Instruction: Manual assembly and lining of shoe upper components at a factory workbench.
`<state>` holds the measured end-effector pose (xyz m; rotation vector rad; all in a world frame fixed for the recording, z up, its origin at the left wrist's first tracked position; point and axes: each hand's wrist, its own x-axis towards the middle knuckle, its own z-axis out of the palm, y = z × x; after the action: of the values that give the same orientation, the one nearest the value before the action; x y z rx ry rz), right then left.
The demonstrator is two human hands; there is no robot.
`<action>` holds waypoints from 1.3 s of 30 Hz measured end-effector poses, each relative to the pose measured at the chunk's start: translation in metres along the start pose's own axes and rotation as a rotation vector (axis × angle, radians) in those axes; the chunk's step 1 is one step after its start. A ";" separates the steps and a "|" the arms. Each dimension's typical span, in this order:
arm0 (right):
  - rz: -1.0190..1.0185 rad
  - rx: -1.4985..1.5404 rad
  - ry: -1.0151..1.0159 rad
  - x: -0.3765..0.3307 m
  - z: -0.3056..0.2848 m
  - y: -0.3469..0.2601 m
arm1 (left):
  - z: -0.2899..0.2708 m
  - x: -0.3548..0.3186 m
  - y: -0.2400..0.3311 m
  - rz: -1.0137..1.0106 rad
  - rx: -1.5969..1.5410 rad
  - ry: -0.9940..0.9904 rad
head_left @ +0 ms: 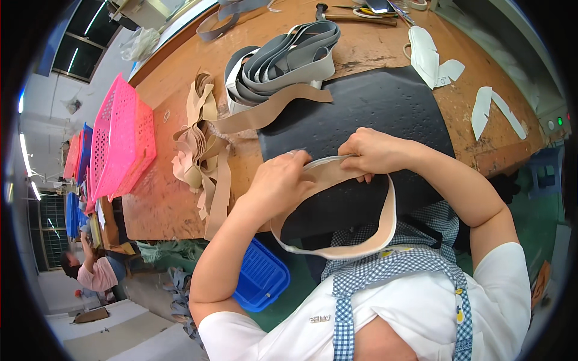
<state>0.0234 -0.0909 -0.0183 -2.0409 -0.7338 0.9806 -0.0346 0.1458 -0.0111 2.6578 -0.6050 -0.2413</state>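
Note:
My left hand [280, 183] and my right hand [368, 150] both pinch a long beige strip [385, 225] with a white edge. The strip loops down from my hands toward my lap and back up. My hands meet over a black rubber mat [367, 102] that lies on the wooden workbench [162, 198]. Left of my left hand sits a loose pile of tan strips [201, 150].
A heap of grey and white bands [283, 60] lies behind the mat. White cut pieces [430, 57] and tools are at the far right. Pink baskets [120, 138] stand on the bench's left end, a blue basket [262, 277] below it. Another person [90, 271] sits at lower left.

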 end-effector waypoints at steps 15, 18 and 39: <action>-0.130 -0.150 0.264 -0.002 0.020 -0.006 | -0.002 0.006 -0.002 -0.143 -0.283 -0.119; -0.108 -0.244 0.305 -0.006 0.014 -0.009 | -0.006 -0.003 -0.002 -0.132 -0.209 -0.044; -0.364 -0.935 0.233 0.011 0.011 -0.045 | 0.025 -0.005 0.002 -0.321 -0.603 0.141</action>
<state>0.0129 -0.0534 0.0096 -2.5694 -1.5607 0.1558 -0.0461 0.1380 -0.0323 2.1423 -0.0354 -0.2718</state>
